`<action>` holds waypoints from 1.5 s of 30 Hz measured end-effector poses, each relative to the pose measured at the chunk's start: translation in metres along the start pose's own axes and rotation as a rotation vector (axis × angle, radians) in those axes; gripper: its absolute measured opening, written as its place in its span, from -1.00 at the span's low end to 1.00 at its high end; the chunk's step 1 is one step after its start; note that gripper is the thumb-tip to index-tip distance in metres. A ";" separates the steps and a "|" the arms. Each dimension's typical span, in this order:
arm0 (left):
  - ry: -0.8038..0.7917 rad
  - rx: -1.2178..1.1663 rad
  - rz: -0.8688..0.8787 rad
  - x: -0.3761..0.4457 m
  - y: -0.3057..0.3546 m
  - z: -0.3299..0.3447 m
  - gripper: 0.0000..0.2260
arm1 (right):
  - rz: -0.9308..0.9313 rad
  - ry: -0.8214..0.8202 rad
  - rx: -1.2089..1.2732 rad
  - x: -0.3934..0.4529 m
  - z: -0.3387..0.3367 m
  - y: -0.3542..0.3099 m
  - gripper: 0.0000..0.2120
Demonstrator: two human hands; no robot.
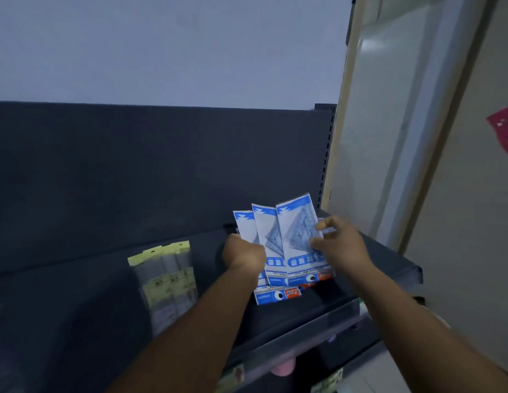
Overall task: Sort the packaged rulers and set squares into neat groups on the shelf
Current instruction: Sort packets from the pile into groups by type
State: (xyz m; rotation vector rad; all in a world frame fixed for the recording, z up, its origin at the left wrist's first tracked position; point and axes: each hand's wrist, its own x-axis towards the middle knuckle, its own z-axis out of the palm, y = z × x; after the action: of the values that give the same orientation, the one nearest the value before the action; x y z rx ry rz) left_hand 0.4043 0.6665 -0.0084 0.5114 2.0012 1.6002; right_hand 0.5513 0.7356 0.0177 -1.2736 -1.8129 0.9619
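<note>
Head view: fanning three blue-and-white set-square packs (296, 239) upright at the right end of the dark shelf (389, 268), near the back panel (162, 165); left hand (244, 256) clenched around the left edges of the packs, knuckles toward the camera; right hand (339, 242) pinching the right edge of the front pack between thumb and curled fingertips; lying flat beneath, nearer the camera, another pack of the same print (275, 295), partly covered by the fan.

Sitting well apart to the left on the same shelf — a group of clear sleeves with yellow headers (167, 279), presumably the packaged rulers, overlapping in a slightly slanted row.

Squaring the fan well, by judgement: sliding the packs together between both hands, tapping the lower edges on the shelf to level them, then laying the stack on the flat pack with printed ends matching; keeping the grip light — thin plastic sleeves tending to slip and splay; leaving a clear gap from the yellow-header group.

Hard to make out: lettering on the packs blurred and upside down; exact number of packs under the fan hidden by hands and front cards; count of sleeves in the yellow group uncertain in dim light; lower shelves cut off at the near edge, showing only scraps of pink and green goods.
</note>
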 end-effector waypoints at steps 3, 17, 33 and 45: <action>0.084 0.179 0.020 0.002 -0.005 0.012 -0.74 | -0.097 -0.062 -0.199 0.009 0.005 0.006 -0.89; -0.208 1.010 0.377 -0.030 -0.019 0.003 -0.58 | -0.494 -0.316 -0.898 0.013 0.014 0.021 -0.69; -0.006 1.179 0.528 -0.049 -0.016 -0.074 -0.51 | -0.574 -0.356 -0.935 -0.050 0.049 -0.027 -0.47; 0.181 1.237 0.443 -0.119 -0.044 -0.283 -0.52 | -0.834 -0.470 -0.758 -0.195 0.162 -0.115 -0.43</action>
State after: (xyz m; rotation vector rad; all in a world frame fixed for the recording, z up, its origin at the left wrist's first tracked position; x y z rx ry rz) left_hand 0.3272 0.3665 0.0152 1.3356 3.0111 0.3687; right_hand 0.4129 0.4940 0.0164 -0.5113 -2.8825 0.0733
